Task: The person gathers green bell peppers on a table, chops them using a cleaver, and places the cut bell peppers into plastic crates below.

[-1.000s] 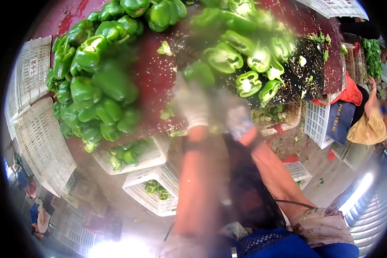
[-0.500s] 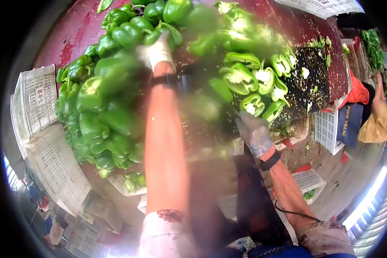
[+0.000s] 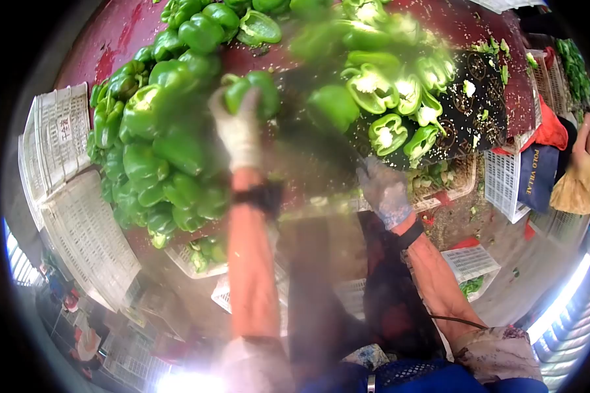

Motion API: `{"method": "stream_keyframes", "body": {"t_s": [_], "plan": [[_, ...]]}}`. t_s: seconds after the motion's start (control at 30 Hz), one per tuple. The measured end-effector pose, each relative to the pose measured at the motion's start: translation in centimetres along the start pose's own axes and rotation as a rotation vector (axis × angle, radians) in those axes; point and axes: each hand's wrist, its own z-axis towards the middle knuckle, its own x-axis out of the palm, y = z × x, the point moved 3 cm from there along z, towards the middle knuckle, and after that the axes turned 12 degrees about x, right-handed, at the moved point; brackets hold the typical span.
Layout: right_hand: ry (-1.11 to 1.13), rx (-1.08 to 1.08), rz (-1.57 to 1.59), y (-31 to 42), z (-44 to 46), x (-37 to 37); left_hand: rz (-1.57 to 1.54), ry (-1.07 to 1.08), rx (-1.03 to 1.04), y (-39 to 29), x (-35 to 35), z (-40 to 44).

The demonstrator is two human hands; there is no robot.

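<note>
My left hand [image 3: 236, 131], in a pale glove, has its fingers round a whole green pepper [image 3: 252, 95] above the red table [image 3: 301, 164]. Left of it lies a large heap of whole green peppers [image 3: 144, 164]. My right hand [image 3: 383, 187], in a grey, stained glove, is at the table's front edge with its fingers curled; anything in them is too small to make out. Cut pepper halves [image 3: 387, 134] with pale cores lie on a dark mat [image 3: 472, 98] beyond my right hand. Part of the middle is blurred.
White crates [image 3: 88, 236] stand at the left edge. Below the table are a tray of scraps [image 3: 462, 180] and a crate with greens [image 3: 472, 265]. At the far right stand a white crate [image 3: 503, 183] and a person with bare arms [image 3: 587, 137].
My left hand first moved from the middle to the far peppers, then came back nearer with a pepper in it. My right hand has stayed near the front edge since half a second ago.
</note>
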Motion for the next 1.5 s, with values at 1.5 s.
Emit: {"method": "stream_keyframes", "body": {"t_s": [1.5], "plan": [[-0.140, 0.050, -0.007, -0.1, 7.7, 2.5, 0.001, 0.542, 0.235, -4.0, 6.8, -7.5]]}}
